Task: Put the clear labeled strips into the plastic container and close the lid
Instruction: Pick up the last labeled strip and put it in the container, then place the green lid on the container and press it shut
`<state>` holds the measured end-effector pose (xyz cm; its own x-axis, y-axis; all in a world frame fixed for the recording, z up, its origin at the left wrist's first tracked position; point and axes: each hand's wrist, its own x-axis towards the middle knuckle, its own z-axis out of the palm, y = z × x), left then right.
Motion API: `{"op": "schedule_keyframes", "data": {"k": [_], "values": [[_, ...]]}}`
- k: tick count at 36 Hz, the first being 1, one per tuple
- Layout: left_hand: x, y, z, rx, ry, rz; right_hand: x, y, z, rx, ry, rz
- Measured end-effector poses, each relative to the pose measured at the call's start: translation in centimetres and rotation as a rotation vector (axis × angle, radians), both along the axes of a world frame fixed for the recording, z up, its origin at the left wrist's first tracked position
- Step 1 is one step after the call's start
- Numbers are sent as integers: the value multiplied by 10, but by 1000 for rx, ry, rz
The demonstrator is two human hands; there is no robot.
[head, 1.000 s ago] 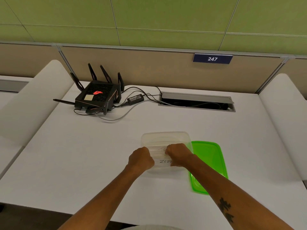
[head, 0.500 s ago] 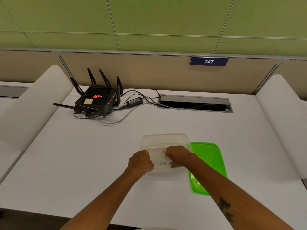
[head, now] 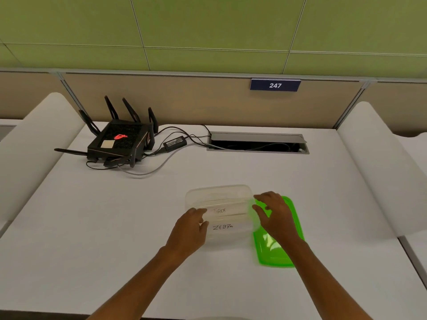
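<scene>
White laminate tabletop [head: 92, 239], bounded behind by a tan partition with a green wall above.

Far left: black router [head: 120, 143] with upright antennas, a red emblem lit on its top and a pale sticker beside it. Cables run from it past a small black power adapter [head: 175, 142] to a grey cable tray [head: 257, 143] recessed in the tabletop. A blue plate reading "247" [head: 275, 85] hangs on the partition above the tray.

Near centre: left hand [head: 189, 229], fingers loosely curled, touching the left wall of the plastic container [head: 219, 195]; it grips nothing that can be made out.

Plastic container: clear, rectangular, lid off, standing on the tabletop between the two hands. Inside lie the clear labeled strips [head: 223, 218], flat, one behind another; handwriting on two reads "TIGER" and "ZEBRA". Further strips behind them are too faint to read.

Right hand [head: 275, 215]: fingers spread apart, empty, hovering over the container's right edge and the lid.

Green lid [head: 275, 252]: translucent, lying flat on the tabletop just beside the container's right side, partly covered by the right hand.
</scene>
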<state>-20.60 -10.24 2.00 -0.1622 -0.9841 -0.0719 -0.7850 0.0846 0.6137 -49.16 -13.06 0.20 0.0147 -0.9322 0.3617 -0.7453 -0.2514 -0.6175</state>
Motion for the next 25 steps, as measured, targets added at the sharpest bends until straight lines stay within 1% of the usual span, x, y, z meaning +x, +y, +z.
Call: {"op": "schedule_keyframes", "data": {"k": [2, 4, 7, 11, 14, 18, 25], "values": [[2, 5, -9, -53, 36, -71, -14, 18, -14, 19, -16, -83], [3, 10, -16, -78, 56, -131, -26, 37, -31, 90, 3, -115], [4, 16, -23, -101, 70, -192, -39, 65, -53, 221, 65, -93], [5, 20, -28, -124, 67, -238, -46, 94, -68, 316, 151, -50], [8, 20, -33, -152, 56, -279, -49, 108, -75, 336, 194, 10], [11, 20, -41, -187, 27, -315, -51, 117, -81, 334, 193, 36], [14, 20, -44, -155, 17, -336, -49, 118, -78, 330, 261, 83]]}}
